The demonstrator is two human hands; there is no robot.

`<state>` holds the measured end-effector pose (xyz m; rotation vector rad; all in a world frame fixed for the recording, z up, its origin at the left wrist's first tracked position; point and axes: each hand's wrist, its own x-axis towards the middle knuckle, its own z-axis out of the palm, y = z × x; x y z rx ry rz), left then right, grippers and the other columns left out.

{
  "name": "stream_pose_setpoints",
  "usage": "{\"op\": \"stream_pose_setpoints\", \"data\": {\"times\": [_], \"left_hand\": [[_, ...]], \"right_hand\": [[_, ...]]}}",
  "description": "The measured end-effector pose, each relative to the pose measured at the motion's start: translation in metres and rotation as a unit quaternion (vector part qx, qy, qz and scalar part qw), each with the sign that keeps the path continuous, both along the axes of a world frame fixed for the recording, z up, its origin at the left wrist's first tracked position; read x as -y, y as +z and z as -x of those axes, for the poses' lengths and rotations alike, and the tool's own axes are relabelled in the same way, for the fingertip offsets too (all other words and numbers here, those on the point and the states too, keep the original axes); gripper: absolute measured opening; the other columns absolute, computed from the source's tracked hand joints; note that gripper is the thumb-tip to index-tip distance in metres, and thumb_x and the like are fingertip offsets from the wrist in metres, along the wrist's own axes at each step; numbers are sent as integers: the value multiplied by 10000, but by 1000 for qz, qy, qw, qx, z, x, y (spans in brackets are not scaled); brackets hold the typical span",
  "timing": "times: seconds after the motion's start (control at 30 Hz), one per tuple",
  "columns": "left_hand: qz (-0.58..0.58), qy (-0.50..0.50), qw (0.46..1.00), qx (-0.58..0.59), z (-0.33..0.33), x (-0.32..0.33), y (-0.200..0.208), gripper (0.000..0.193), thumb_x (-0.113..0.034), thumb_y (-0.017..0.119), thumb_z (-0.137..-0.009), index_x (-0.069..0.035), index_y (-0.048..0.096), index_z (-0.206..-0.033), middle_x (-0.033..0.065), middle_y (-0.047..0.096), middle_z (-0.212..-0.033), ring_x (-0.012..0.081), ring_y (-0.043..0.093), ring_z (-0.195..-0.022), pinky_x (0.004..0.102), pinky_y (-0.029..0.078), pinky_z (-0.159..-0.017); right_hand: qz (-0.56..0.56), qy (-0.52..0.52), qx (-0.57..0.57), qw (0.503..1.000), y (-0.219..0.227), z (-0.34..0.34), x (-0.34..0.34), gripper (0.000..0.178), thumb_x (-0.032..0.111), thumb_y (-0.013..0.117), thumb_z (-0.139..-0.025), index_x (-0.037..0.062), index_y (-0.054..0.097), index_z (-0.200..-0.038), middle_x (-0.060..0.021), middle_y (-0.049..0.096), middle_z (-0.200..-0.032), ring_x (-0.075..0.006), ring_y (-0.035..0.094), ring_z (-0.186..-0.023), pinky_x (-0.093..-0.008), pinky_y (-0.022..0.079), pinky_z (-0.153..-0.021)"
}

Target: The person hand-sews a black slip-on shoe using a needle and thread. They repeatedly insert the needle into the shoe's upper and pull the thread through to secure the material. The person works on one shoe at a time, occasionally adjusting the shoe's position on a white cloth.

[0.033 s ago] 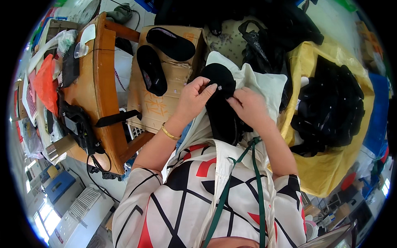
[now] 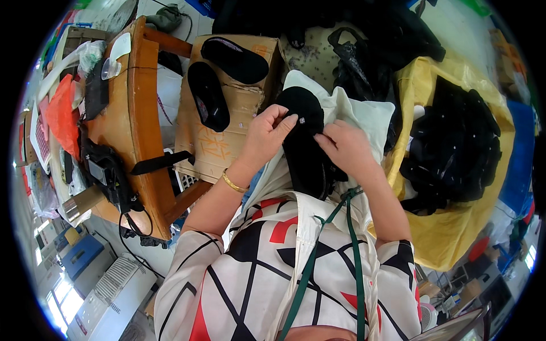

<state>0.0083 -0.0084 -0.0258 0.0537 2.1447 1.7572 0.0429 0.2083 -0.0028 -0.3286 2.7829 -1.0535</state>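
A black cloth shoe (image 2: 307, 165) lies across my lap, its rounded end pointing away from me and bearing a small shiny ornament. Thumb and fingers of my left hand (image 2: 266, 133) are closed on its left edge, close to the ornament. At the right edge of the shoe, my right hand (image 2: 347, 146) is pinched closed; whatever is between its fingertips is too small to make out. A white cloth (image 2: 364, 113) is spread beneath and beyond the shoe.
Two black shoes (image 2: 234, 59) rest on a cardboard box (image 2: 224, 145) at the left, beside a wooden stool or table (image 2: 136, 113). On the right stands a yellow bag (image 2: 443, 238) filled with black pieces. A black plastic bag (image 2: 355, 62) lies beyond the cloth.
My right hand has shifted slightly to the right, its fingertips now a little away from where they were on the shoe. My left hand and the shoe stay put.
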Motion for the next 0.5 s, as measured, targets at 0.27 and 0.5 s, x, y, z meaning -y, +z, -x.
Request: {"op": "stream_pose_setpoints", "data": {"times": [0.27,0.5], "left_hand": [[-28,116,992,44,-6,-15,6,237,-212,622,-980,-38,565,-829,-24,506,-656,31,461,-607,232,404,-515],[55,118,985,-114,-5,-21,-6,252,-220,645,-968,-25,559,-834,34,511,-639,109,450,-586,276,404,-545]], "right_hand": [[120,-237,-71,962,-18,15,-15,194,198,674,-921,36,639,-821,-91,627,-778,-237,634,-707,-332,509,-651],[810,-345,174,440,-15,17,43,202,254,529,-1031,78,583,-947,-25,583,-826,-162,564,-774,-333,493,-832]]}}
